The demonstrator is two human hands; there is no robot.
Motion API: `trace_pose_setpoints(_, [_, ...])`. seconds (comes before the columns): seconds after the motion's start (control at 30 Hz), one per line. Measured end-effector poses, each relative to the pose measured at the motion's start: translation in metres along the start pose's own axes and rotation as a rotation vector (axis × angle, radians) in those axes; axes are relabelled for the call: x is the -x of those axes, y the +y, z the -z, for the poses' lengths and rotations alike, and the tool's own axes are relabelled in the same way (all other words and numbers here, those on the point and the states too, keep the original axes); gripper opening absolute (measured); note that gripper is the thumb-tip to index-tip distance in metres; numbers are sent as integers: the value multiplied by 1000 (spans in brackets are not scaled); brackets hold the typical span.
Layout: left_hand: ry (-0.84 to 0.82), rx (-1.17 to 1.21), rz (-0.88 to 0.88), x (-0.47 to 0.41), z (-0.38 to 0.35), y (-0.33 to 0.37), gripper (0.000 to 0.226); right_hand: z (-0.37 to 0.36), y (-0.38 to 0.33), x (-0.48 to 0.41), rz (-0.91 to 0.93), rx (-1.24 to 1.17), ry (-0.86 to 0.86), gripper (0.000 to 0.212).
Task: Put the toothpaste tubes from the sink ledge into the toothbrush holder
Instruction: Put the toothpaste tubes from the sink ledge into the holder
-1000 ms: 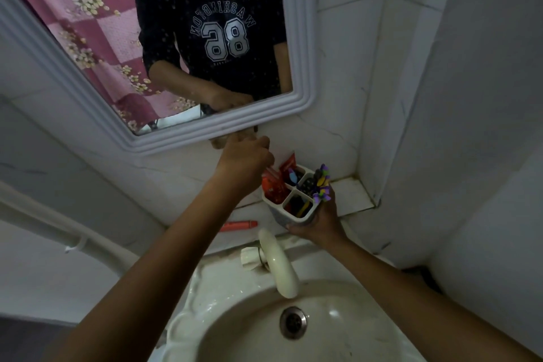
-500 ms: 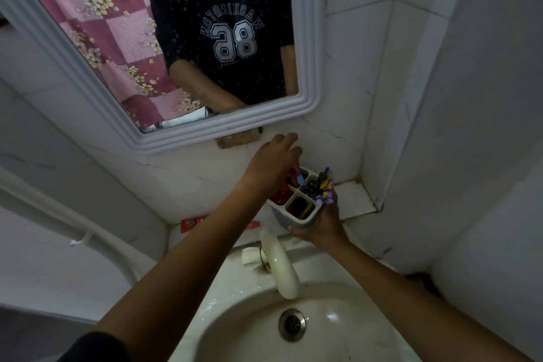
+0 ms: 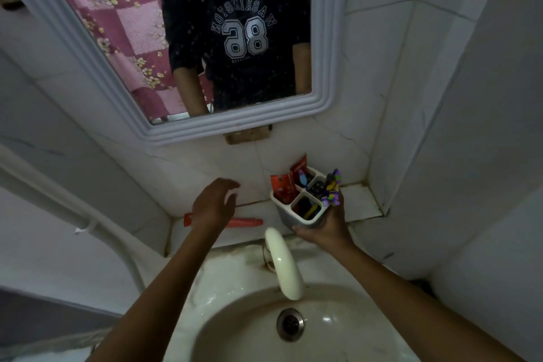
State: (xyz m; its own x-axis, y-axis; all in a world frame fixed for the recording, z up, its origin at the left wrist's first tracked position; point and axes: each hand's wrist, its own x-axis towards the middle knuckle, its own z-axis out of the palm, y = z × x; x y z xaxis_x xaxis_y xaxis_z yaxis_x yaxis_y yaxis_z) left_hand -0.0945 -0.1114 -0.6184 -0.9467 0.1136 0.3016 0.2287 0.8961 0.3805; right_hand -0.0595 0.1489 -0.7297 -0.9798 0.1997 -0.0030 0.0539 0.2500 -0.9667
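Note:
A red toothpaste tube (image 3: 245, 222) lies flat on the white sink ledge (image 3: 361, 203), partly hidden behind my left hand (image 3: 213, 204). That hand hovers just above it, fingers spread, holding nothing. My right hand (image 3: 329, 225) grips the grey four-compartment toothbrush holder (image 3: 296, 219) from its right and underside, lifted slightly off the ledge. Two red toothpaste tubes (image 3: 283, 186) stand upright in the holder's back-left compartments. Purple and yellow toothbrushes (image 3: 332, 186) stick out of the right compartment.
A cream faucet (image 3: 283, 264) curves over the white basin (image 3: 235, 329) with its metal drain (image 3: 290, 324). The framed mirror (image 3: 329, 38) hangs on the tiled wall above. A white pipe (image 3: 88, 226) runs down at the left. Tiled walls close the corner at right.
My left hand has let go of a tube at the holder and swung left and down to above the tube on the ledge. The holder stays in my right hand.

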Motion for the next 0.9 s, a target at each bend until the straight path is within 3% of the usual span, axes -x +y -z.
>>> trace_pose_setpoints(0.07, [-108, -35, 90, 19, -3, -33, 31, -3, 4, -2, 9, 2, 24, 136])
trace_pose_setpoints(0.23, [-164, -129, -52, 34, -29, -60, 40, -5, 4, -4, -39, -61, -25, 136])
trace_pose_setpoints(0.33, [-454, -354, -83, 26, -43, -49, 49, -6, 10, -9, -37, -123, -37, 128])
trace_pose_setpoints(0.4, [-535, -511, -178, 21, -50, -42, 55, -5, 13, -8, -32, -102, -47, 129])
trace_pose_setpoints(0.57, [-528, -597, -202, 18, -62, -37, 33, -4, 12, -6, -66, -53, -51, 118])
trace_pose_setpoints(0.73, [-408, -185, -19, 18, -29, -18, 29, -1, 2, -1, -22, -13, -12, 128])
trace_pose_setpoints(0.83, [-231, -80, -219, 11, 14, 1, 31, -2, 5, -2, -28, -9, 12, 131])
trace_pose_setpoints(0.9, [-244, -74, -365, 2, 38, 23, 38, -3, 3, -1, -31, -11, -2, 117])
